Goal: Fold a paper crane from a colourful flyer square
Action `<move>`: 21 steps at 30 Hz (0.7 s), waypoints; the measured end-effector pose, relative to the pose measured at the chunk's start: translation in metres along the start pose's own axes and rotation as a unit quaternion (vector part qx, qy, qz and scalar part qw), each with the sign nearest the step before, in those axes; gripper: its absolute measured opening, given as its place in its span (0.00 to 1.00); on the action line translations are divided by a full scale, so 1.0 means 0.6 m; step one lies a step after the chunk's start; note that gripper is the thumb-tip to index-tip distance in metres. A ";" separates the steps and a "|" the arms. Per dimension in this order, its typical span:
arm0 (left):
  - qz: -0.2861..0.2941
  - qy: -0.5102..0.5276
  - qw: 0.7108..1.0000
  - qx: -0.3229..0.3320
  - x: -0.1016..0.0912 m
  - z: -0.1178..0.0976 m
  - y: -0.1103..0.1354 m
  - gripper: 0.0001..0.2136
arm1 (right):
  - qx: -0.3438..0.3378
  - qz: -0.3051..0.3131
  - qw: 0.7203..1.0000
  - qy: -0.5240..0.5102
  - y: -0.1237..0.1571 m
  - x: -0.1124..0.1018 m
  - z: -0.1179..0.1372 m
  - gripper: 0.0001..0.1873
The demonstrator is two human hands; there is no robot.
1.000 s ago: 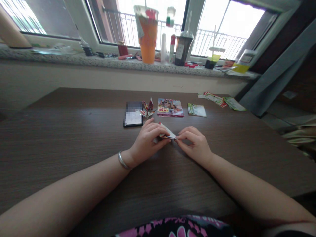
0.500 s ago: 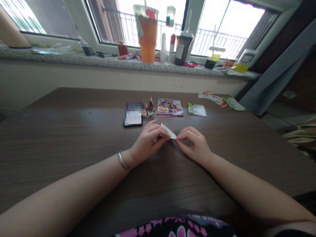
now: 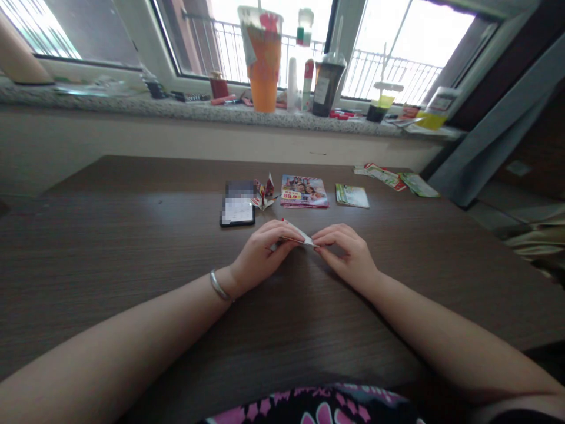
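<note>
A small folded piece of printed paper [image 3: 299, 234], white with a red edge, lies between my two hands just above the dark wooden table [image 3: 110, 247]. My left hand [image 3: 260, 253], with a silver bangle on its wrist, is closed on the paper's left part. The fingertips of my right hand [image 3: 346, 250] pinch the paper's right tip. Most of the paper is hidden under my fingers. A finished paper crane [image 3: 263, 193] stands beyond my hands, beside a phone [image 3: 237, 205].
Past the crane lie a colourful leaflet stack [image 3: 303, 192], a green-and-white card stack [image 3: 352, 196] and loose flyers [image 3: 392, 178] at the far right. The stone windowsill [image 3: 132, 107] carries an orange cup [image 3: 263, 59], a dark drink cup [image 3: 327, 85], bottles and small clutter.
Both hands have shifted slightly away from me with the paper, and the folded piece lies flatter between the fingers. Nothing else on the table has moved.
</note>
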State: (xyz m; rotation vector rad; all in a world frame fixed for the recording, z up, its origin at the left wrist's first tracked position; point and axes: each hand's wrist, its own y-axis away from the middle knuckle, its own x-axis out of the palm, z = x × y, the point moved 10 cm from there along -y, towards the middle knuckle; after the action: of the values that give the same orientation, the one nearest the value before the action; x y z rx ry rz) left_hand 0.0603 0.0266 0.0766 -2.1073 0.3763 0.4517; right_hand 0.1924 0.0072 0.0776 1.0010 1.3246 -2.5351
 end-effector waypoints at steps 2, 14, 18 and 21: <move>0.007 0.000 1.000 0.002 0.002 -0.001 0.000 0.05 | -0.005 -0.006 1.000 -0.001 0.000 -0.002 0.001 0.05; 0.007 -0.002 1.000 0.030 0.001 -0.015 -0.004 0.06 | -0.014 -0.025 1.000 -0.001 -0.001 -0.007 0.007 0.05; 0.008 -0.014 1.000 0.024 -0.001 -0.015 -0.003 0.04 | -0.006 -0.026 1.000 0.007 -0.002 -0.008 0.008 0.05; -0.006 -0.032 0.999 0.010 -0.006 -0.009 -0.002 0.03 | 0.004 -0.027 1.000 0.015 -0.002 -0.008 0.005 0.05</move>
State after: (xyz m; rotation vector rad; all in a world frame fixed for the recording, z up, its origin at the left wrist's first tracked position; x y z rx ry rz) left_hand 0.0587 0.0229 0.0817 -2.0693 0.3285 0.5051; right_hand 0.1939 0.0046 0.0823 1.0217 1.3680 -2.5768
